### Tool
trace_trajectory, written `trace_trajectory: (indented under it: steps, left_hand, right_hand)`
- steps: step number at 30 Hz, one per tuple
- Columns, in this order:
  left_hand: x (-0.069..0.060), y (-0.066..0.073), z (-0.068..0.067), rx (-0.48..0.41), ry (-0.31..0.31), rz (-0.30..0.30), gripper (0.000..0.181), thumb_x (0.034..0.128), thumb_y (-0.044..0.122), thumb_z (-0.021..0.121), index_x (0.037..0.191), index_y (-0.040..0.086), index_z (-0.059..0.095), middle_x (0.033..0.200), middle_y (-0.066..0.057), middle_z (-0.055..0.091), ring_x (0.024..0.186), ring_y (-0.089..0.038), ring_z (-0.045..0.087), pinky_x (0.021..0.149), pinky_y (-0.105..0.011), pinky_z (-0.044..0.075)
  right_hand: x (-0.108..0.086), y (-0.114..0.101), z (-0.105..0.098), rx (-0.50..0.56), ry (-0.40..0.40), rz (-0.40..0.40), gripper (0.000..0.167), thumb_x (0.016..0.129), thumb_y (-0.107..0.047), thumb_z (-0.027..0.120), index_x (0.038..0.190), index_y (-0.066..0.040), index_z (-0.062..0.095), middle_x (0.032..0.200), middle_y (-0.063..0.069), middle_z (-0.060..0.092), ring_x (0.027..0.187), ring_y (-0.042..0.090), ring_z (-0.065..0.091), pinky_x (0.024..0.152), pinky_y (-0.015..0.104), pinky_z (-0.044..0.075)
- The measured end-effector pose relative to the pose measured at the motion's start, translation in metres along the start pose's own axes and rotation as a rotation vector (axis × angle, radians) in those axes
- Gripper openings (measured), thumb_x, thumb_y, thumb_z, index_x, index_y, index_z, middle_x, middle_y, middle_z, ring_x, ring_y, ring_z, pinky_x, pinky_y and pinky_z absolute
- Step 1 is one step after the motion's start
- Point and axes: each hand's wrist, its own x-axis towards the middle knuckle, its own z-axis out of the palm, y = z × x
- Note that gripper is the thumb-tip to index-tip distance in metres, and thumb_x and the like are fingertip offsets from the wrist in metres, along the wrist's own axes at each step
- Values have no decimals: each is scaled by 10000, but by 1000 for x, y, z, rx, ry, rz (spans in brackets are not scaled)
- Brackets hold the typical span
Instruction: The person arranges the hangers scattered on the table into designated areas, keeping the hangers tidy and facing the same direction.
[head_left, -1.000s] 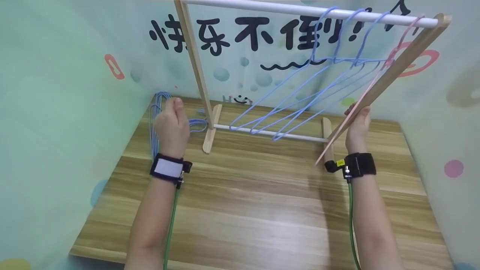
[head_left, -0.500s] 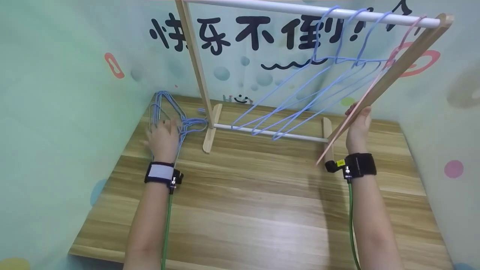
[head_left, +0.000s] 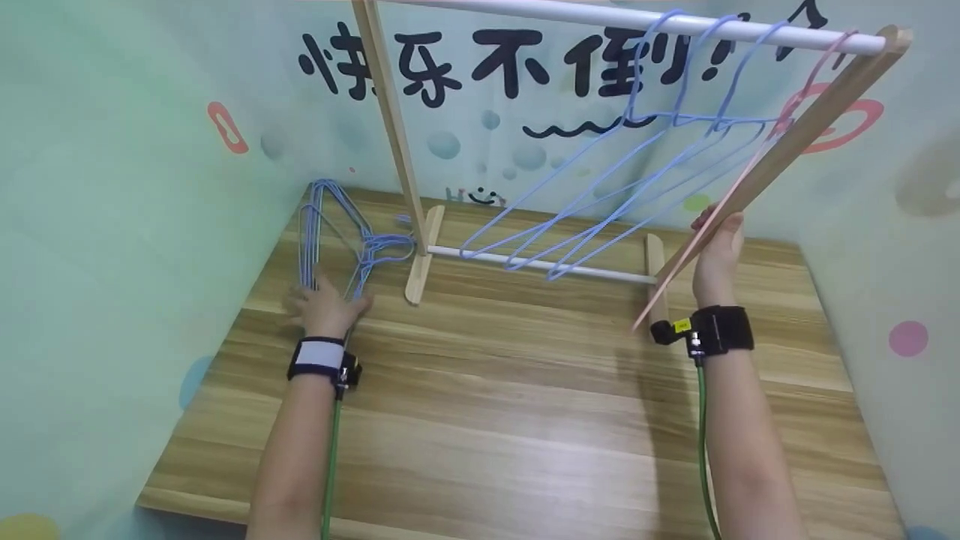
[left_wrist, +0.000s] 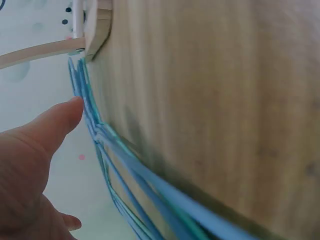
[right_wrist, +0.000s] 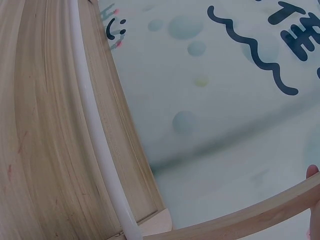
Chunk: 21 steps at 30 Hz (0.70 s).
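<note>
While your right hand (head_left: 718, 251) grips the wooden upright (head_left: 796, 139), your left hand (head_left: 327, 310) spreads wide, seemingly holding nothing, over the near end of the blue wire hangers (head_left: 381, 244) bunched on the worktop (head_left: 480, 420); pinching one hanger alone should free it without snagging the others.

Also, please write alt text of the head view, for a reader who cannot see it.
A person's left hand is spread over the near end of a blue hanger pile on a wooden table, while the right hand grips the right post of a rack. Three blue hangers and one pink hanger hang from its white top rail.
</note>
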Motion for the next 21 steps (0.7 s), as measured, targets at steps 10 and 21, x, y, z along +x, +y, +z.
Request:
trace_trajectory:
  steps: [10, 21]
  left_hand:
    - [-3, -10, 5, 4, 11, -8, 1099, 809, 380, 753, 1519, 24, -5, 1393, -426, 205, 1273, -576, 217, 939, -755, 206]
    - [-4, -22, 3, -32, 95, 36, 902, 825, 249, 744, 1481, -25, 189, 1342, -367, 353, 1198, -556, 345, 902, -705, 317]
  right_hand:
    - [1, 1, 2, 47, 1, -49, 446, 1057, -240, 167, 946, -17, 537, 877, 106, 477, 874, 239, 482, 826, 252, 388]
    - [-1, 0, 0, -41, -5, -16, 450, 1045, -328, 185, 986, -46, 530, 913, 101, 497, 923, 245, 480, 895, 321, 341]
